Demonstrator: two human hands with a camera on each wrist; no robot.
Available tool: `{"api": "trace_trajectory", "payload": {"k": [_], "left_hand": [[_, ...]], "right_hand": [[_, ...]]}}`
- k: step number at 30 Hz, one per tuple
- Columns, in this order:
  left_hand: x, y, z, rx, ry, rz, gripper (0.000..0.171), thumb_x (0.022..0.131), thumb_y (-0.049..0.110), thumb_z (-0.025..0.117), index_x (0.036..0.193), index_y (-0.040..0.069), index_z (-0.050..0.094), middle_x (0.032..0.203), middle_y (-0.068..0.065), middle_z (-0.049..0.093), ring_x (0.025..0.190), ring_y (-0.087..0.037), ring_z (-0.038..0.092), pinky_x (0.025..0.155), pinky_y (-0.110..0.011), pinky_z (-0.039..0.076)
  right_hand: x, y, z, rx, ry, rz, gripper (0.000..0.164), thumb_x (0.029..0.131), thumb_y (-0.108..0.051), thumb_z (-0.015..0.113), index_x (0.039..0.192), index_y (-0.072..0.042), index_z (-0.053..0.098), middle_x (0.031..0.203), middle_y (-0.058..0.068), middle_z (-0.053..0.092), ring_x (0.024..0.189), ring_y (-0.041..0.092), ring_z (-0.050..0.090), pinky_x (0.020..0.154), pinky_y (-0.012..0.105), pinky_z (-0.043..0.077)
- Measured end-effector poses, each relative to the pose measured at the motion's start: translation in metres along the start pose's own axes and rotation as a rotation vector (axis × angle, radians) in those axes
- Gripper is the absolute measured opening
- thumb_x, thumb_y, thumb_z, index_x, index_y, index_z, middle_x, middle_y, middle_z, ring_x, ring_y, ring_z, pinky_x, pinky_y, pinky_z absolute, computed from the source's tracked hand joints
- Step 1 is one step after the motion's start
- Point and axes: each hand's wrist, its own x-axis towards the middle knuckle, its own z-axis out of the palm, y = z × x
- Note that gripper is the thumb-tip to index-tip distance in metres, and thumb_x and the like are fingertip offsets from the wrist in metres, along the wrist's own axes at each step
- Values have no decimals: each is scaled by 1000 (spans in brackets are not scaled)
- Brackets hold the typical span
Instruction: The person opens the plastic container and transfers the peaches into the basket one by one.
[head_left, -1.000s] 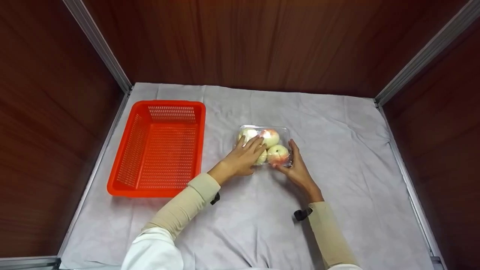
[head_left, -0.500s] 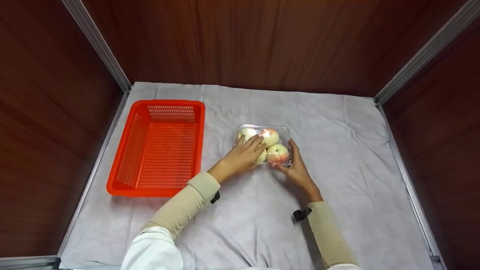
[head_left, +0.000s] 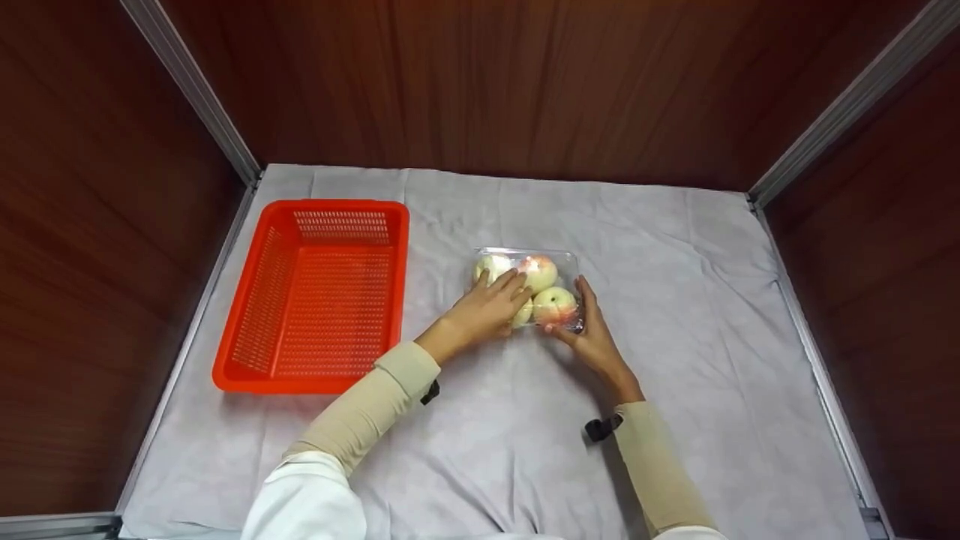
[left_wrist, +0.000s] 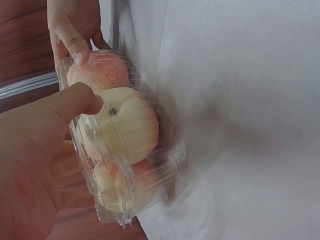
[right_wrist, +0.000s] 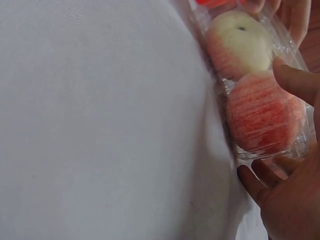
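A clear plastic clamshell box (head_left: pixel 568 264) lies on the cloth right of middle in the head view. Several peaches (head_left: pixel 554 304), pale yellow with a red blush, fill it. My left hand (head_left: pixel 484 307) rests across the top on the box's left part, fingers spread and straight. Its thumb (left_wrist: pixel 80 102) lies at the near edge in the left wrist view. At the right end my right hand (head_left: pixel 596 334) holds the near corner, thumb (right_wrist: pixel 295 80) on the near side and fingers (right_wrist: pixel 255 185) round the end. The left hand covers part of the peaches.
A red plastic basket (head_left: pixel 399 300) with slotted walls stands left of the box, nothing inside it. Wrinkled light grey cloth (head_left: pixel 690 337) covers the table. Brown wood-grain panels (head_left: pixel 480 90) with metal edge rails (head_left: pixel 840 105) enclose the back and both sides.
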Motion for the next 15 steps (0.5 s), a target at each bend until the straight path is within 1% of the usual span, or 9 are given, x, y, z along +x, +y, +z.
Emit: {"api": "trace_trajectory", "payload": {"k": [4, 8, 10, 12, 15], "left_hand": [[1, 1, 0, 21, 16, 6, 74, 97, 28, 74, 161, 7, 44, 169, -19, 39, 159, -36, 36, 121, -66, 39], [3, 3, 1, 48, 56, 14, 70, 98, 35, 74, 157, 5, 49, 165, -20, 45, 156, -37, 42, 116, -66, 45], [4, 4, 1, 56, 69, 12, 68, 100, 35, 73, 156, 4, 51, 164, -21, 46, 154, -37, 44, 115, -66, 46], [5, 5, 1, 66, 75, 9, 65, 100, 34, 72, 155, 4, 52, 163, -21, 48, 153, -37, 46, 114, -66, 47], [6, 6, 1, 78, 66, 7, 62, 100, 27, 70, 155, 4, 52, 163, -20, 48, 153, -37, 47, 114, -65, 47]], "right_hand": [[-1, 0, 0, -13, -2, -6, 115, 90, -18, 86, 172, -13, 6, 178, 20, 15, 165, 41, 17, 134, 57, 14], [-2, 1, 1, -17, 3, -1, 114, 91, -19, 85, 173, -15, 6, 178, 18, 16, 165, 39, 16, 134, 57, 13], [-2, 1, 1, -5, 4, -7, 112, 92, -19, 84, 173, -15, 6, 178, 18, 15, 165, 40, 15, 134, 58, 12], [-2, 1, 1, 14, 7, -6, 111, 93, -20, 83, 173, -16, 6, 179, 17, 15, 165, 39, 14, 134, 57, 12], [-2, 1, 2, 42, 9, 3, 108, 95, -20, 81, 173, -18, 7, 179, 15, 14, 166, 37, 13, 134, 56, 12]]}}
